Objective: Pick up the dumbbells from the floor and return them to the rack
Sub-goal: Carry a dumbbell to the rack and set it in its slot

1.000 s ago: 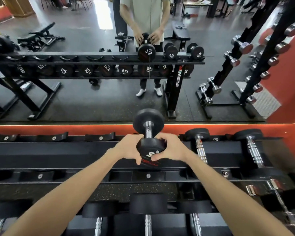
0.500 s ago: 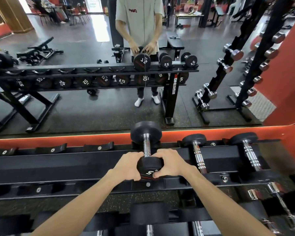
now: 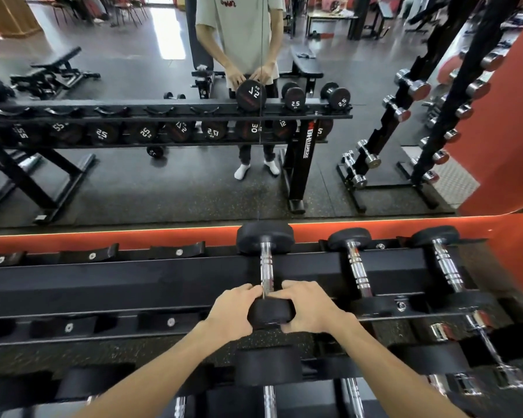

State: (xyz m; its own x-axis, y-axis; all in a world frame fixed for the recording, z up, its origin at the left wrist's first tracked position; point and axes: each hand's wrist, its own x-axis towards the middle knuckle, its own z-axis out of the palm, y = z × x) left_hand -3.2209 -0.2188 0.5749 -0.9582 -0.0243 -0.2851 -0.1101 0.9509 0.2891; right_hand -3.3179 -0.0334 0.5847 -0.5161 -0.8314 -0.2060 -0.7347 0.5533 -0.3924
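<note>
So the dumbbell (image 3: 267, 273) sits across the top tier of the rack (image 3: 133, 282), far head by the mirror (image 3: 163, 176), near head in the front cradle. Left hand (image 3: 233, 312) and right hand (image 3: 310, 309) cup that near head from either side, fingers curled over it and touching the chrome handle. Two smaller dumbbells (image 3: 357, 267) sit just to the right, empty saddles (image 3: 91, 254) to the left, bigger ones on the lower tier (image 3: 267, 369). Nothing's blocking it. Compared with a second ago, the near head has dropped lower into its cradle, and the hands went down with it.
</note>
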